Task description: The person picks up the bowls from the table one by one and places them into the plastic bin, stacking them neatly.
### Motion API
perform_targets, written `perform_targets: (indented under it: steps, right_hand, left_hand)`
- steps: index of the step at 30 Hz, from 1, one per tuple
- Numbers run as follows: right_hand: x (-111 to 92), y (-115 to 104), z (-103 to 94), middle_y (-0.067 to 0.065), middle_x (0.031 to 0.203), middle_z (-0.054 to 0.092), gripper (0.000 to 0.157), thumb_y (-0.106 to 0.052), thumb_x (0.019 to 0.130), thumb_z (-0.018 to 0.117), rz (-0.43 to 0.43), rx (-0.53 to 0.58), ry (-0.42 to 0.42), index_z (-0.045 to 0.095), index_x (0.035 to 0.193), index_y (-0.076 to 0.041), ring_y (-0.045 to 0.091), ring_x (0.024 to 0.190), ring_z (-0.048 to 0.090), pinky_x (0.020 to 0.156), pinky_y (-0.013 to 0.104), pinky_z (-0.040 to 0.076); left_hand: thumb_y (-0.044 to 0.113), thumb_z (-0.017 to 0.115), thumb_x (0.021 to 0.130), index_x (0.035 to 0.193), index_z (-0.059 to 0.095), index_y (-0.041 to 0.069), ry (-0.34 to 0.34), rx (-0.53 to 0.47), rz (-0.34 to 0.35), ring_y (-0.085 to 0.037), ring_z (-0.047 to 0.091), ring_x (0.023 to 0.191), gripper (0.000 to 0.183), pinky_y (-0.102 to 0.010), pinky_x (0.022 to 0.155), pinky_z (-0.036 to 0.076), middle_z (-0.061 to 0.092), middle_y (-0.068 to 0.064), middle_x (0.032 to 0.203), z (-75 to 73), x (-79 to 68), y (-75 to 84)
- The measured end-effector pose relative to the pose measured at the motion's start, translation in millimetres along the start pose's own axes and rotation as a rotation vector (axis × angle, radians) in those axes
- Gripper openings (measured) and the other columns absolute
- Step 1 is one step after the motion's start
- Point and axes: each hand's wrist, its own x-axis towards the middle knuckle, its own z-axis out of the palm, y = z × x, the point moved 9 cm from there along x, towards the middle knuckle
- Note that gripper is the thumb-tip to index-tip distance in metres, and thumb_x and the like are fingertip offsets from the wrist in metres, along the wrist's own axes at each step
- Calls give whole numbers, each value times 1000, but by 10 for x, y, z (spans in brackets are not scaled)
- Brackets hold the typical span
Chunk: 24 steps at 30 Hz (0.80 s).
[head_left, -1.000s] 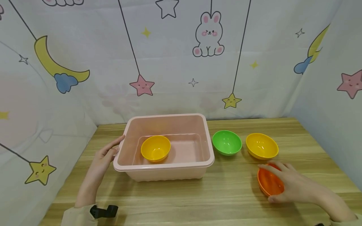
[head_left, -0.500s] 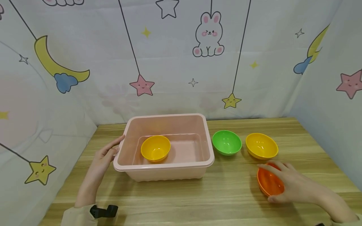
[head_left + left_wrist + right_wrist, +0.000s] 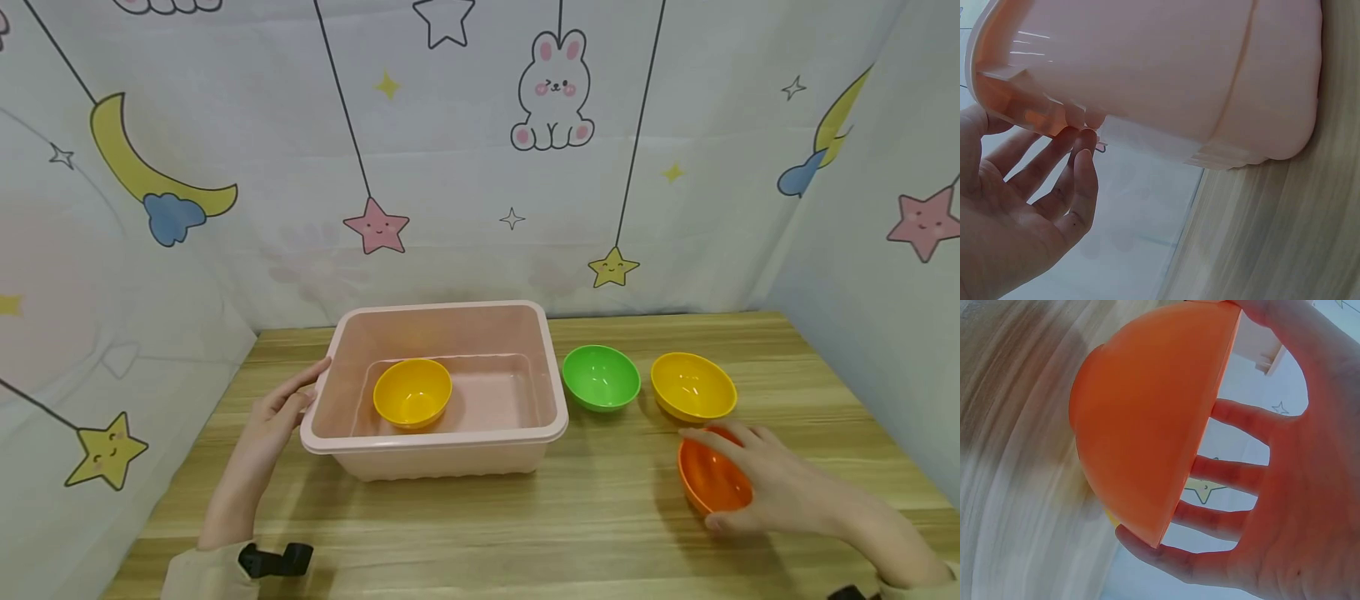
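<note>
Head view: the orange bowl [image 3: 712, 477] is right of the pink tub [image 3: 435, 444]; the right grip [image 3: 783, 483] holds across its rim. Left wrist: the left grip [image 3: 1029, 212] holds the tub's edge. Right wrist: the bowl seems light, stiff, slippery; best held at opposite rim sides.

Orange bowl [image 3: 708, 482], mouth upward, right of upright pink rectangular bin [image 3: 438, 462]

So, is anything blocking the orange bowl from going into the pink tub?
Only the raised right side of the pink tub, nearest the orange bowl. The green bowl looks just off the direct path, farther back.
</note>
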Motion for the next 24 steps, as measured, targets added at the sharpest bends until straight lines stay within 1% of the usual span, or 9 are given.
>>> perform_targets:
  steps: [8, 15, 21, 24]
  right_hand:
    - [47, -52, -82, 16, 133, 49, 87, -65, 64, 78, -18, -20, 11, 48, 139, -31, 43, 113, 48, 76, 59, 50]
    - [103, -123, -162, 17, 130, 51, 90, -65, 63, 78, -31, -43, 31, 47, 140, -31, 39, 110, 49, 75, 53, 52]
    - [144, -162, -204, 15, 132, 49, 89, -67, 63, 77, -24, -38, 12, 47, 140, -31, 38, 110, 48, 73, 51, 52]
    - [162, -194, -232, 14, 132, 49, 88, -68, 64, 76, -36, -34, 21, 48, 139, -30, 36, 109, 48, 74, 49, 52]
  left_hand:
    - [33, 42, 103, 147, 42, 18, 3, 1, -7, 9, 50, 114, 46, -11, 85, 46, 45, 20, 142, -7, -3, -8]
    - [34, 42, 103, 147, 41, 19, 3, -1, -14, 11, 48, 115, 47, -10, 86, 46, 44, 20, 143, -7, -3, -6]
    - [37, 41, 103, 148, 41, 21, -1, 11, -27, 12, 47, 116, 47, -10, 87, 45, 43, 13, 148, 2, -6, -13]
    - [37, 41, 103, 148, 41, 22, -1, 13, -29, 12, 46, 116, 47, -10, 87, 45, 42, 11, 150, 5, -6, -13]
